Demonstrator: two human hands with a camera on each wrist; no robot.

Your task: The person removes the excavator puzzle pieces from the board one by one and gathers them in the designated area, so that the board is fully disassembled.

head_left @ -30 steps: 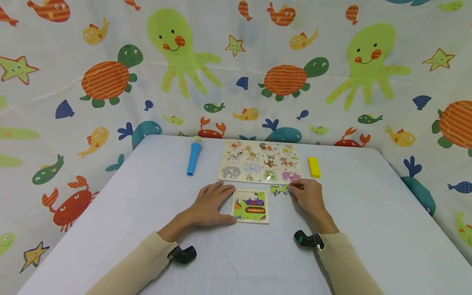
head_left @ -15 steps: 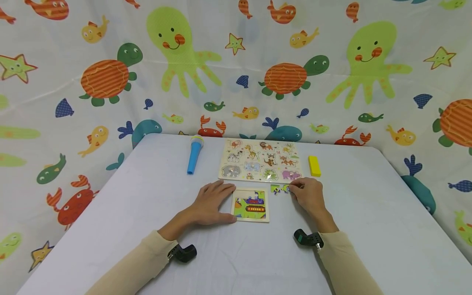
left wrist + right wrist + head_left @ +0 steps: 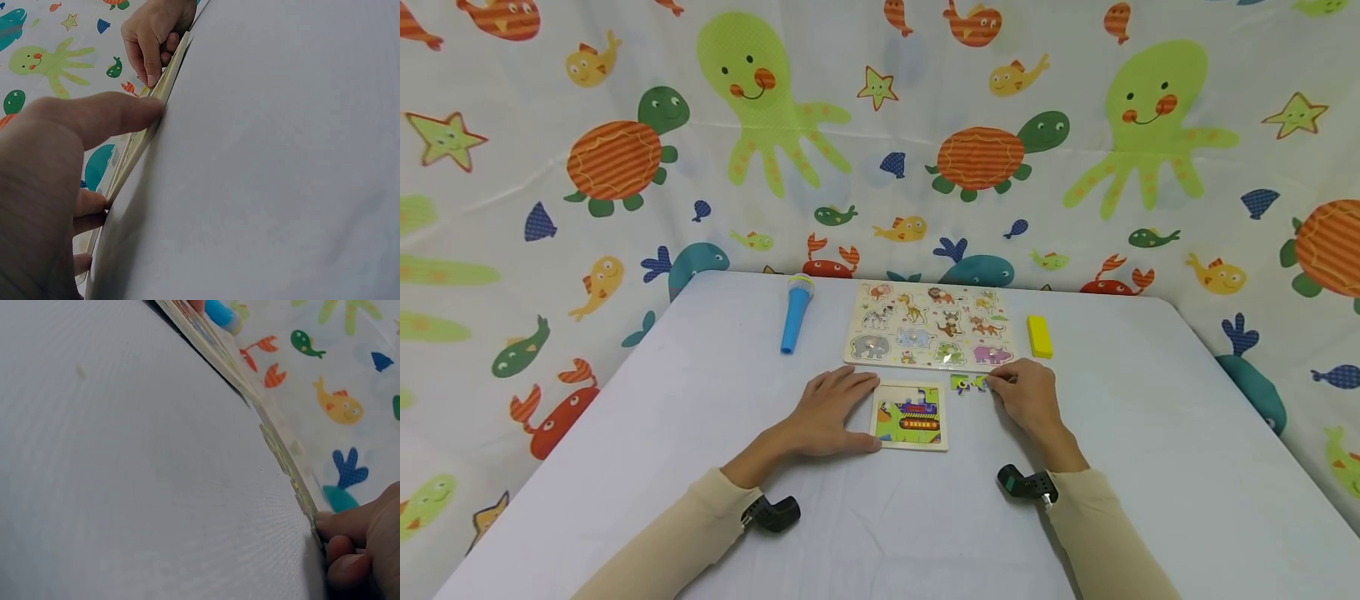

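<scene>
A small square jigsaw puzzle in a pale wooden frame (image 3: 946, 421) lies mid-table, showing a tracked construction vehicle; part of its upper left is bare wood. My left hand (image 3: 831, 417) rests along the frame's left side, its fingers spread: the thumb touches the lower corner, the fingertips the upper one. To the right of the frame sit loose green jigsaw pieces (image 3: 961, 383), in a short row. With thumb and index finger, my right hand (image 3: 1028, 402) pinches the rightmost piece, mostly hidden by the fingertips. The right wrist view shows these pieces (image 3: 274, 449) edge-on, flat on the table.
Behind the loose pieces lies a wooden animal puzzle board (image 3: 931, 327). A blue toy microphone (image 3: 794, 321) is at its left, and a yellow block (image 3: 1039, 337) at its right. A sea-animal cloth (image 3: 880, 133) hangs behind the white table (image 3: 880, 525).
Both hands hold the same places, as do the puzzle and pieces. Only the camera's view has shifted slightly.
</scene>
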